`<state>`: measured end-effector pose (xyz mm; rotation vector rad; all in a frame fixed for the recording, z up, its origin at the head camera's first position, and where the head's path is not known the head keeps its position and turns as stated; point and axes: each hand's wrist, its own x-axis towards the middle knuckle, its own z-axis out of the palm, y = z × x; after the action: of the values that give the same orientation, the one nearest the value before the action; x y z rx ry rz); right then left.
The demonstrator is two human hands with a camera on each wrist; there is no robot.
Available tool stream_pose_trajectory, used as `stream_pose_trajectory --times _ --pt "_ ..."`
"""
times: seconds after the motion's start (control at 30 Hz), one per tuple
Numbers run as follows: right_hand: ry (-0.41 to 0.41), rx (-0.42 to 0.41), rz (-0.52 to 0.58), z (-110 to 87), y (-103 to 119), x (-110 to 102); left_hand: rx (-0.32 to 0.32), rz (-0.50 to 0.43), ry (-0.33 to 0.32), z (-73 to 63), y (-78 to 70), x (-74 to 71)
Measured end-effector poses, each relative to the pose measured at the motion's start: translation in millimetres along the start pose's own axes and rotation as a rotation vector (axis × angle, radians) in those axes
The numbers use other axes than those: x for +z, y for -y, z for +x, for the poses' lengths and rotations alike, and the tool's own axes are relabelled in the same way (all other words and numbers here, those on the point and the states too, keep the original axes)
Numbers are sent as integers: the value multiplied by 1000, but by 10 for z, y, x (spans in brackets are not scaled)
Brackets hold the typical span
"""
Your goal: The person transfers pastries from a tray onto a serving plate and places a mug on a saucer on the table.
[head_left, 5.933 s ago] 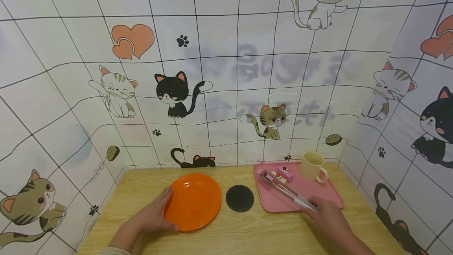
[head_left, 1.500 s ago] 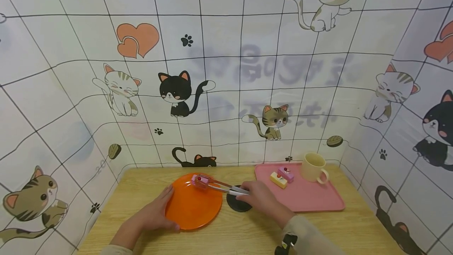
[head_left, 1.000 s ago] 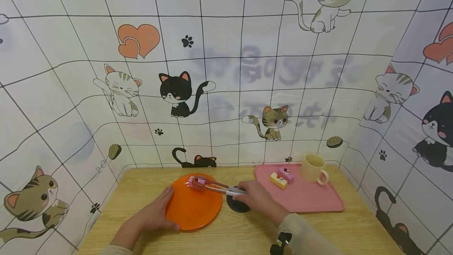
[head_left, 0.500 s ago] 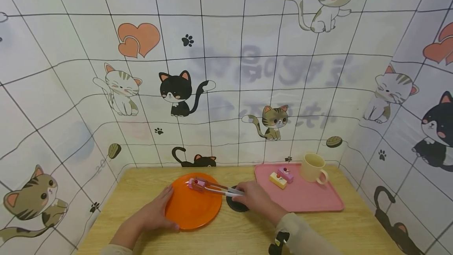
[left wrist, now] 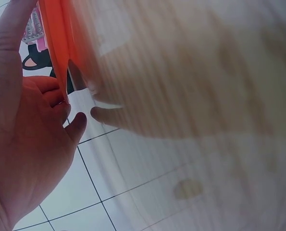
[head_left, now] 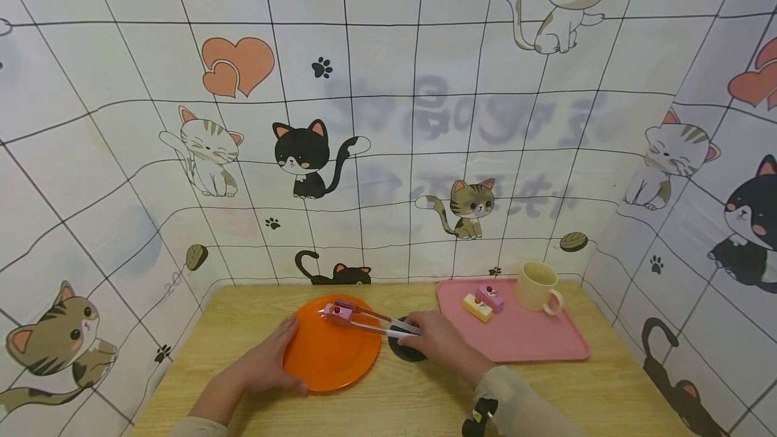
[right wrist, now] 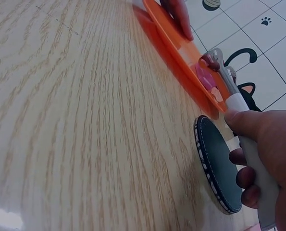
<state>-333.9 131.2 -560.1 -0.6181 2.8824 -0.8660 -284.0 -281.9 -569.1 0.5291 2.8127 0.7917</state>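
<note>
My left hand (head_left: 265, 361) rests against the left rim of an orange plate (head_left: 332, 363), thumb and fingers spread along its edge. My right hand (head_left: 438, 340) grips the white handles of metal tongs (head_left: 375, 329). The tong tips reach over the plate's upper part, their arms spread on either side of a small pink toy cake (head_left: 337, 311) with a red dot on top. This cake lies on the plate. In the right wrist view, fingers curl round the tongs' handle (right wrist: 258, 178); the pink cake is partly hidden there.
A black round coaster (head_left: 405, 351) lies under the right hand. To the right, a pink tray (head_left: 534, 342) bears a yellow toy cake (head_left: 477, 309), another pink toy cake (head_left: 490, 298) and a cream mug (head_left: 537, 287). A cat-patterned sheet (head_left: 382, 120) encloses the wooden table (head_left: 376, 413).
The tongs have carried a pink toy cake from the tray to the plate and shifted it slightly left. Their arms have now spread apart around it. The left hand stays at the plate.
</note>
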Motion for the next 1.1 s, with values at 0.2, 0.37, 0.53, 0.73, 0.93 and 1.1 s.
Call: stream_pose_trajectory --times 0.2,0.37,0.53,0.73,0.93,1.1 --pt "-1 24 25 -18 -10 5 -24 -14 5 14 -2 10" --pt "-16 16 43 -48 -55 14 -11 -16 2 6 2 12" --pt "-67 -8 56 -105 -120 -9 -1 -13 0 -11 7 14" --pt "-125 3 65 -184 -187 -78 -2 -14 -1 -15 -14 1" --pt "-171 28 48 -267 -303 -145 3 -17 -4 -22 -4 5" --pt "-183 51 45 -354 -363 -218 -2 -4 -10 -3 7 17"
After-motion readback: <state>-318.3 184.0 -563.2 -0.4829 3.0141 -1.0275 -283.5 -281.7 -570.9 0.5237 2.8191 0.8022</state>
